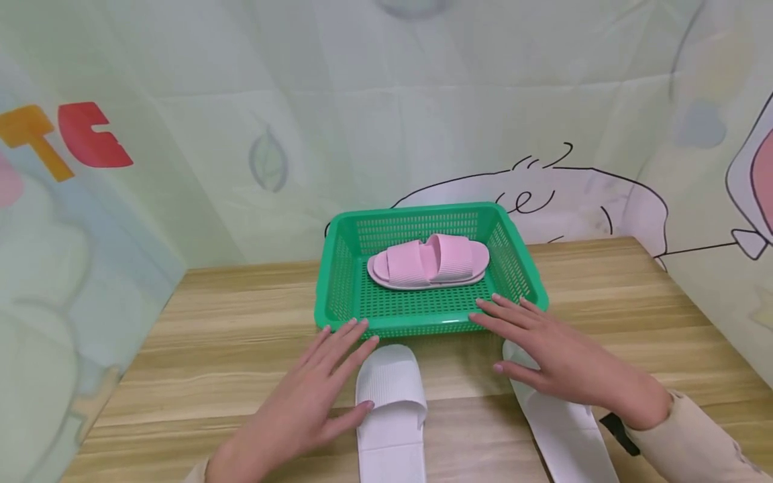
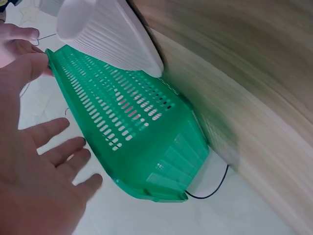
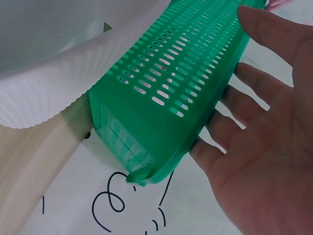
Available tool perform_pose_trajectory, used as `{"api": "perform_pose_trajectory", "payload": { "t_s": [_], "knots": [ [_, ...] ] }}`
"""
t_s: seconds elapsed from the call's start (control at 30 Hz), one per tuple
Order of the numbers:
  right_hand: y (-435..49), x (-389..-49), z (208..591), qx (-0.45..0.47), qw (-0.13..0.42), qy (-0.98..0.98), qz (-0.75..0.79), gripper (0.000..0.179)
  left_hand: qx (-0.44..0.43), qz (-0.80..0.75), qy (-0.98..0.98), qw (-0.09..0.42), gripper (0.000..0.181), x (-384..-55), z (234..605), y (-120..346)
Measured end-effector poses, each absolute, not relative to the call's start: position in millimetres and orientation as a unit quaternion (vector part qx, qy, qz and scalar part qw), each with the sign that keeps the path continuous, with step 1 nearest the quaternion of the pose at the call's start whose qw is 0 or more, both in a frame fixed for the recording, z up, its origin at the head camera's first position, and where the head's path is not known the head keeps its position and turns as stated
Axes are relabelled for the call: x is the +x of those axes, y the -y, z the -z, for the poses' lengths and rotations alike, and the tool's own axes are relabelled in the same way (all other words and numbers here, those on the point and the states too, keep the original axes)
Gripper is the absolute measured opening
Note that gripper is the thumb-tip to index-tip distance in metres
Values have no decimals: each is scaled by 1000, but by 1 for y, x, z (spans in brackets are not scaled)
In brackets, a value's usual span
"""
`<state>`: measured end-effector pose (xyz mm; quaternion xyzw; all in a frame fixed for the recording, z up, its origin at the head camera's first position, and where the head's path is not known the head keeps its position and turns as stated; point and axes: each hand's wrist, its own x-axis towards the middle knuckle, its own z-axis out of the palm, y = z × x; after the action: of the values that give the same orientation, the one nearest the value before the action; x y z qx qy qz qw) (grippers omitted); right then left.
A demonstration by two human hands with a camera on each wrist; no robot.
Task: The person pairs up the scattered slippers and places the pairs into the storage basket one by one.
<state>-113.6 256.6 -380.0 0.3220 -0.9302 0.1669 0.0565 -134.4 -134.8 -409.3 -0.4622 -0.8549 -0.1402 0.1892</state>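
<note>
A green plastic basket (image 1: 338, 268) with slotted walls stands near the back of the table. Inside it lies a pair of pink slippers (image 1: 410, 265), placed sideways and overlapping. My left hand (image 1: 314, 382), fingers spread and straight, is by the basket's front left corner. My right hand (image 1: 549, 349) reaches over the front right rim, also with straight fingers. Neither hand grips anything. One white slipper (image 1: 392, 402) lies just right of my left hand, toe toward the basket. The other white slipper (image 1: 561, 429) is partly hidden beneath my right hand and wrist.
The wooden table (image 1: 241, 315) ends at a printed cloth backdrop (image 1: 362, 134) right behind the basket. The cloth also closes off both sides. A dark strap (image 1: 619, 433) shows at my right sleeve.
</note>
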Motion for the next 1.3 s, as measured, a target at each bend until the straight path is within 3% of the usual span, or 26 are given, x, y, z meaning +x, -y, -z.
{"api": "perform_pose_trajectory", "payload": {
  "t_s": [0.37,0.73,1.0,1.3],
  "knots": [
    [-257,-114,389,329,84,925,-172,72,-514,117,842,109,66,-121,416,127],
    [-255,-116,389,327,84,925,-176,71,-487,123,863,51,61,-125,421,121],
    [-252,-115,386,320,68,927,-182,69,-470,144,870,34,50,-131,425,118],
    [-255,-114,384,315,59,927,-194,68,-449,164,876,58,47,-130,426,119]
  ]
}}
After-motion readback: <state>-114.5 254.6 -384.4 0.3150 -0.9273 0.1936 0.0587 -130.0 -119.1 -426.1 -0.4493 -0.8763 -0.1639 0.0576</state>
